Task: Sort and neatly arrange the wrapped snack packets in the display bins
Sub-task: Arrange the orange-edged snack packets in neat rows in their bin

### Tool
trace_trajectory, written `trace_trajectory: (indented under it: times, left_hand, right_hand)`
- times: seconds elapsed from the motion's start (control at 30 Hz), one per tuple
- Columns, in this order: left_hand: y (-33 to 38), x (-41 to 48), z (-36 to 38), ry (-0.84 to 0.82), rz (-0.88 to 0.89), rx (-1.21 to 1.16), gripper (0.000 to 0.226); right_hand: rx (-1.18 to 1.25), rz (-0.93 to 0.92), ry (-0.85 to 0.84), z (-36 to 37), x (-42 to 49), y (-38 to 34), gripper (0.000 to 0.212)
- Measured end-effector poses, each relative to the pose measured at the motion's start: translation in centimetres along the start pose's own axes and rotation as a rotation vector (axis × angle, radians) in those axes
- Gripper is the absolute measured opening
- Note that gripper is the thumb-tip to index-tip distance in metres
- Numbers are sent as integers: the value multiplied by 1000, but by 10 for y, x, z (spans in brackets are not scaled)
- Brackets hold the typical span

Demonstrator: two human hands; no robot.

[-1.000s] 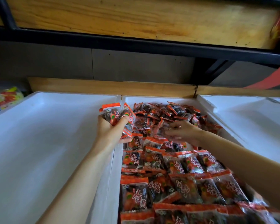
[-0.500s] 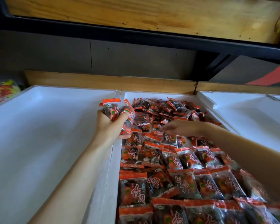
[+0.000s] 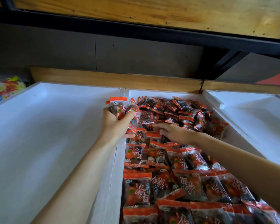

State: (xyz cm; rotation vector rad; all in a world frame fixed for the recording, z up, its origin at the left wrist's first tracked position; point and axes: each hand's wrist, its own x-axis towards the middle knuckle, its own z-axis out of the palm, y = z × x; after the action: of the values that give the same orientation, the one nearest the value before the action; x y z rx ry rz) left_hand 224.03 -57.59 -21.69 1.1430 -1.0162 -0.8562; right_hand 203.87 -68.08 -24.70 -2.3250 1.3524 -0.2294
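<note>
Head view: my left hand (image 3: 114, 126) clutches a bunch of packets (image 3: 118, 102); my right hand (image 3: 171, 131), fingers flat, should level the row in the middle bin (image 3: 160, 92) first.

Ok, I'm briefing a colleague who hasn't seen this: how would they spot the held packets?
The middle bin, white like its neighbours, is full of orange packets. At its left wall, the left grip holds a bunch. Only these are held up above the pile.
</note>
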Motion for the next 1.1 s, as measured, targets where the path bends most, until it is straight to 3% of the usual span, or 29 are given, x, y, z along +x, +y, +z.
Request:
trace_trajectory:
  times: [0.27,0.47,0.73,0.87,0.97,1.1]
  left_hand:
    - [-2,1,1,10,-24,-4,42]
    - [-4,2,1,2,-10,19,41]
    - [-6,-5,8,-58,-17,15,38]
    - [-6,-12,13,-127,-13,-4,32]
    - [-3,-19,16,-152,-11,-47,17]
    - [1,-26,20,-129,-60,-69,33]
  right_hand:
    - [-177,1,31,15,10,1,49]
    - [-177,45,85,18,12,-5,52]
    - [287,-66,445,1,-18,-38,33]
    - [718,-203,284,-10,-49,-73,28]
    - [672,-210,281,-10,-60,-79,19]
    - [769,-151,200,-19,-71,-71,6]
